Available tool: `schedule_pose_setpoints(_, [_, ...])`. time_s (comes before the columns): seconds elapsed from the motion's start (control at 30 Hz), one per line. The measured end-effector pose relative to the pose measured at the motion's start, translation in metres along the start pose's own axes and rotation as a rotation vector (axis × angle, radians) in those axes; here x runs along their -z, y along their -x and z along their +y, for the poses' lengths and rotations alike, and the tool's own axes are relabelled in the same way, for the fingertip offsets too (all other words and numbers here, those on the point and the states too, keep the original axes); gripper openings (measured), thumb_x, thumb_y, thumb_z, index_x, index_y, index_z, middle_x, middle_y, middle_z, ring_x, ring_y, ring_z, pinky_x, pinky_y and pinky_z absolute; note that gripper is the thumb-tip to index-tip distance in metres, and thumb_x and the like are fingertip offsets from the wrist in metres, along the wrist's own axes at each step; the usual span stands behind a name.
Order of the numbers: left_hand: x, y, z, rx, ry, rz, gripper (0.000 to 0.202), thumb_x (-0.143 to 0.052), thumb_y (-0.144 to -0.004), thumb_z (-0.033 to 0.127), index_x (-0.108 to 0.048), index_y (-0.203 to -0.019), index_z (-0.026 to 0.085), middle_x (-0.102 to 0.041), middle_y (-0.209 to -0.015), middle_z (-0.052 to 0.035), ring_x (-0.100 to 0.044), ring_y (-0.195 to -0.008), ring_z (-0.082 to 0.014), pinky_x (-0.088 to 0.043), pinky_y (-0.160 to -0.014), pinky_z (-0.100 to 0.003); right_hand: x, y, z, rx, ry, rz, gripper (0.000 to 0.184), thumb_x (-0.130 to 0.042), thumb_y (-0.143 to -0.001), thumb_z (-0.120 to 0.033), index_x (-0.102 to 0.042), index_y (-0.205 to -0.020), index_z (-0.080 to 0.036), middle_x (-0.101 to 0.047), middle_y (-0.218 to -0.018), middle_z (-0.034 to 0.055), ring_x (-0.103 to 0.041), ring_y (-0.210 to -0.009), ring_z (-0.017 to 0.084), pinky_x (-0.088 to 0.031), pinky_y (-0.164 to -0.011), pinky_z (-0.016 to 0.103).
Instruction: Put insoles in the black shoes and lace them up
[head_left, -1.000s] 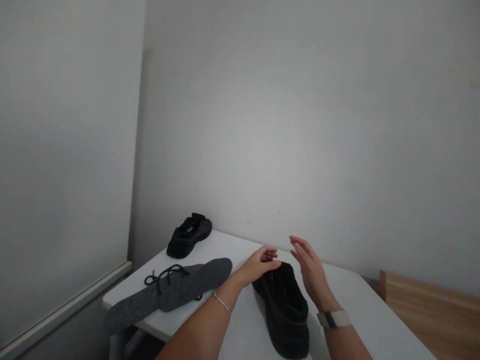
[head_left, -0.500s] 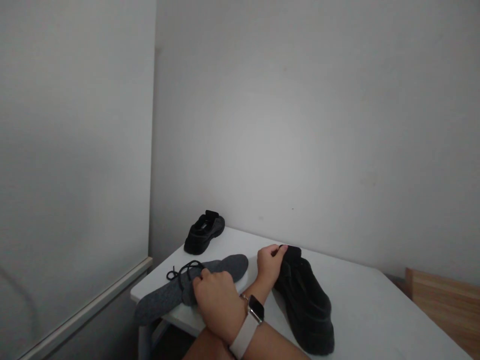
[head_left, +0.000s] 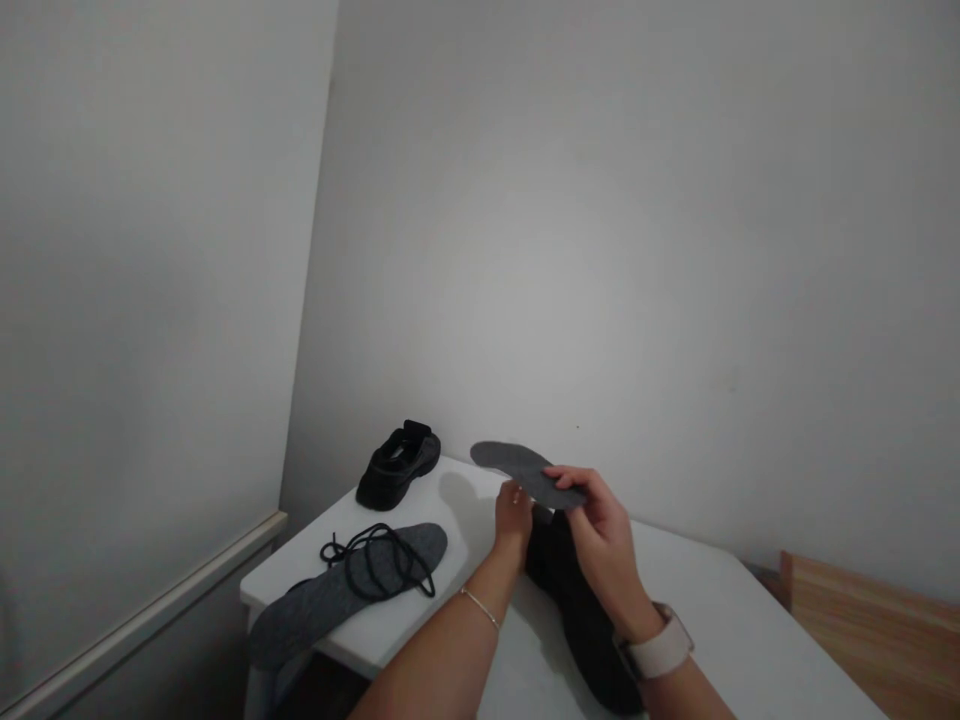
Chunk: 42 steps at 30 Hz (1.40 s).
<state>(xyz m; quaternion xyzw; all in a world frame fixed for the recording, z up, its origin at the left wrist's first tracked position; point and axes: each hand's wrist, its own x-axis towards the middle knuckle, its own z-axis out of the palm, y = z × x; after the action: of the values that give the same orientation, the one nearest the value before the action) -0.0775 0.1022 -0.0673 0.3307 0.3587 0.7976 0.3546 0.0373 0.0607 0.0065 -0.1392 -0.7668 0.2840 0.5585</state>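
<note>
Over the table (head_left: 720,620), right hand (head_left: 604,535) now holds lifted insole (head_left: 525,470); left hand (head_left: 514,515) grips shoe (head_left: 577,610).

Insoles (head_left: 525,470) (head_left: 352,590): grey, matt, felt-like cloth. Shoes (head_left: 397,465) (head_left: 577,600): black, matt fabric. Table (head_left: 480,520): white, smooth. Laces (head_left: 379,555): black cord.

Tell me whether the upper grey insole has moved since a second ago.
Yes. The grey insole left the white table beside the other insole; the right hand holds it above the near black shoe.
</note>
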Motion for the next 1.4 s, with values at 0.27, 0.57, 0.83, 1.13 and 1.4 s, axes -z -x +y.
schedule_pose_setpoints(0.27, [-0.001, 0.005, 0.034, 0.210, 0.827, -0.288, 0.048, -0.056, -0.079, 0.058, -0.060, -0.102, 0.015, -0.065, -0.107, -0.0129, -0.061, -0.103, -0.0254, -0.045, -0.094, -0.038, 0.058, -0.012, 0.037, -0.158, -0.027, -0.193, 0.013, -0.042, -0.069, -0.018, -0.054, -0.067, -0.021, -0.066, -0.088, 0.0061, -0.057, -0.088, 0.023, -0.041, -0.079, 0.035])
schedule_pose_setpoints(0.57, [-0.002, 0.012, 0.023, 0.212, 0.640, -0.372, 0.059, -0.053, -0.066, -0.002, -0.053, -0.122, 0.017, -0.068, -0.107, -0.0086, -0.061, -0.107, -0.0248, -0.041, -0.099, -0.042, 0.058, -0.018, 0.008, -0.049, 0.492, -0.315, 0.020, -0.045, -0.081, -0.030, -0.063, -0.080, -0.022, -0.064, -0.083, 0.0059, -0.057, -0.087, 0.026, -0.041, -0.084, 0.041])
schedule_pose_setpoints(0.83, [-0.007, 0.018, 0.032, 0.257, 0.671, -0.373, 0.046, -0.053, -0.073, 0.012, -0.056, -0.119, 0.015, -0.068, -0.106, -0.0088, -0.059, -0.107, -0.0245, -0.042, -0.096, -0.038, 0.019, -0.010, 0.007, 0.022, 0.845, -0.449, 0.052, -0.070, -0.064, -0.019, -0.056, -0.113, -0.027, -0.047, -0.120, 0.0119, -0.054, -0.099, 0.029, -0.047, -0.081, 0.040])
schedule_pose_setpoints(1.13, [-0.006, 0.014, 0.027, -0.051, 0.248, -0.256, 0.045, -0.060, -0.077, 0.056, -0.062, -0.105, 0.021, -0.062, -0.110, -0.0083, -0.053, -0.108, -0.0251, -0.038, -0.097, -0.040, 0.070, -0.029, -0.020, -0.055, 0.950, -0.459, 0.020, -0.050, -0.080, -0.021, -0.068, -0.091, -0.021, -0.060, -0.095, 0.0081, -0.058, -0.089, 0.021, -0.044, -0.078, 0.030])
schedule_pose_setpoints(1.4, [-0.009, 0.035, 0.017, -0.402, -0.548, -0.468, 0.016, -0.068, -0.075, 0.030, -0.071, -0.089, 0.023, -0.048, -0.132, -0.0088, -0.044, -0.123, -0.0263, -0.030, -0.105, -0.037, 0.134, -0.035, -0.074, -0.267, 1.158, -0.751, 0.020, -0.053, -0.075, -0.024, -0.072, -0.080, -0.021, -0.066, -0.083, 0.0069, -0.061, -0.072, 0.019, -0.038, -0.063, 0.026])
